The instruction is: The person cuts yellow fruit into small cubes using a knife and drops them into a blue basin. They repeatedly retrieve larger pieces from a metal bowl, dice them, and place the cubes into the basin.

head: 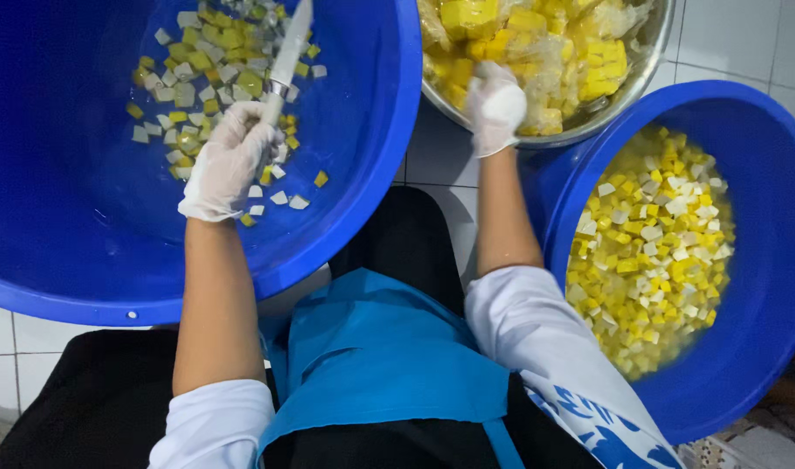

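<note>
My left hand (230, 161), in a thin white glove, grips the handle of a knife (289, 54) whose blade points away over a big blue basin (362, 174). Small yellow and white cubes (202, 82) lie scattered on that basin's floor around the blade. My right hand (494, 106), gloved too, reaches into a metal bowl (642, 74) and closes on the plastic-wrapped yellow blocks (536, 43) piled there. What exactly the fingers pinch is hidden.
A second blue basin (762, 260) at the right holds a heap of several diced yellow and white cubes (649, 252). White floor tiles (436, 156) show between the containers. A blue apron (389, 347) covers my lap.
</note>
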